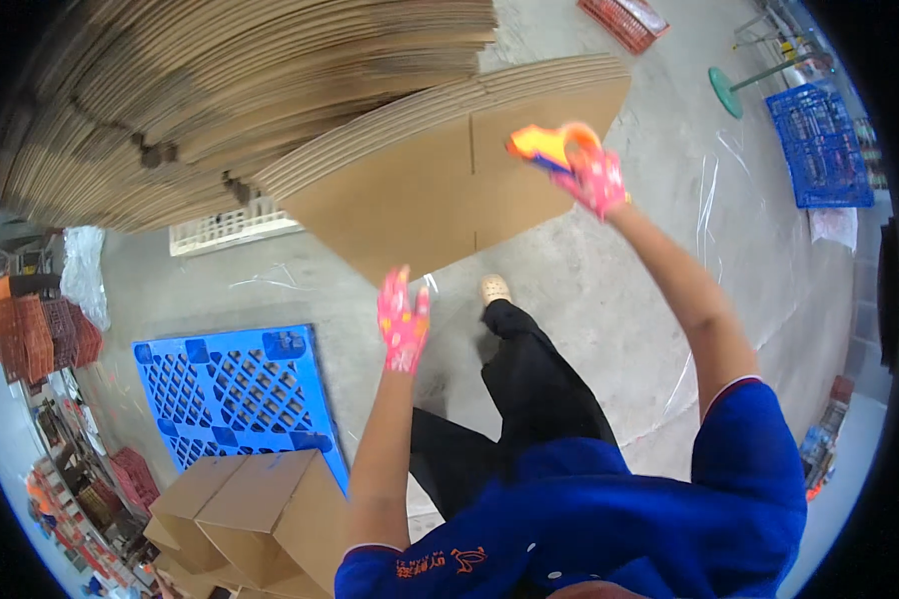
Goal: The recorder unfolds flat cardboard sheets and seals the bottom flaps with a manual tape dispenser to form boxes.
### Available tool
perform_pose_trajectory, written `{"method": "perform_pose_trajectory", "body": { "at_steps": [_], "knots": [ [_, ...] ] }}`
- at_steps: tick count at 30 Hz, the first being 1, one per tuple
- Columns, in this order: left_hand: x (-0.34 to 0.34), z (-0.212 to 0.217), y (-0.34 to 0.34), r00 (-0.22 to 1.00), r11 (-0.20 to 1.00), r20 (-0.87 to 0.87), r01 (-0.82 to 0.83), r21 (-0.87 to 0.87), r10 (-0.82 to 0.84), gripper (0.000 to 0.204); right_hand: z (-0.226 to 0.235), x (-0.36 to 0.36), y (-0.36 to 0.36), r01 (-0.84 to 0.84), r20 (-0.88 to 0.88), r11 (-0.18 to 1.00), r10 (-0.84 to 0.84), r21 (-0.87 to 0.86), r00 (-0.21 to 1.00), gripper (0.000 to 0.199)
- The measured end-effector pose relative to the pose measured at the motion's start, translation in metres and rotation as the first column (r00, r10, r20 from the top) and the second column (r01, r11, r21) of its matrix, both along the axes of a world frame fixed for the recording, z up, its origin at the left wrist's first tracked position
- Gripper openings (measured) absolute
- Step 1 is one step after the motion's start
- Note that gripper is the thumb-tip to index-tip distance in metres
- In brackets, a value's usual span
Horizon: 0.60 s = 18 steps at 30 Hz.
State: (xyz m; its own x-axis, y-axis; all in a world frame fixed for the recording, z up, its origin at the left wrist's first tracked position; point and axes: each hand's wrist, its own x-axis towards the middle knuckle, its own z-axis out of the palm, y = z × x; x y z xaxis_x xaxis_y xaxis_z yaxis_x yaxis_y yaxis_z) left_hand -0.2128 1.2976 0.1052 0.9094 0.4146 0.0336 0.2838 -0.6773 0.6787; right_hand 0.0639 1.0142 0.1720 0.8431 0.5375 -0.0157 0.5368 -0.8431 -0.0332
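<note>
My right hand (599, 184), in a pink patterned glove, is closed round an orange and yellow tape dispenser (539, 145) with a blue part. It is over the right side of a flat folded cardboard box (400, 205), the front one of a leaning bundle. Slight blur hides whether the dispenser touches the board. My left hand (402, 321), gloved alike, has its fingers stretched and the thumb apart. Its fingertips come up to the lower left corner of the cardboard; whether they touch it I cannot tell. Nothing shows in that hand.
Behind the bundle rises a large stack of flattened cardboard (270, 60). A blue plastic pallet (235, 389) and opened cardboard boxes (260, 509) are at my left. Blue crates (819, 145) and a green stand (726, 93) are far right. Loose strapping (707, 200) lies on the floor.
</note>
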Motion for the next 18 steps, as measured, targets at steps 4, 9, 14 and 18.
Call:
{"method": "perform_pose_trajectory", "body": {
  "at_steps": [4,9,14,18],
  "knots": [
    [0.163,0.022,-0.033,0.99,0.962,0.045,0.116,0.246,-0.13,0.061,0.02,0.127,0.01,-0.112,0.129,0.988,0.125,-0.103,0.984,0.044],
    [0.262,0.021,-0.047,0.968,0.906,-0.237,0.172,0.387,-0.083,0.076,0.011,0.192,0.034,-0.274,-0.076,0.943,0.264,-0.187,0.962,0.044],
    [0.257,0.017,-0.065,0.939,0.826,-0.343,0.206,0.524,-0.017,0.077,0.017,0.215,0.039,-0.309,-0.292,0.92,0.235,-0.239,0.927,0.046],
    [0.242,0.012,-0.072,0.937,0.8,-0.348,0.194,0.567,0.019,0.077,0.015,0.219,0.042,-0.383,-0.347,0.901,0.299,-0.205,0.889,0.045]
  ]
}}
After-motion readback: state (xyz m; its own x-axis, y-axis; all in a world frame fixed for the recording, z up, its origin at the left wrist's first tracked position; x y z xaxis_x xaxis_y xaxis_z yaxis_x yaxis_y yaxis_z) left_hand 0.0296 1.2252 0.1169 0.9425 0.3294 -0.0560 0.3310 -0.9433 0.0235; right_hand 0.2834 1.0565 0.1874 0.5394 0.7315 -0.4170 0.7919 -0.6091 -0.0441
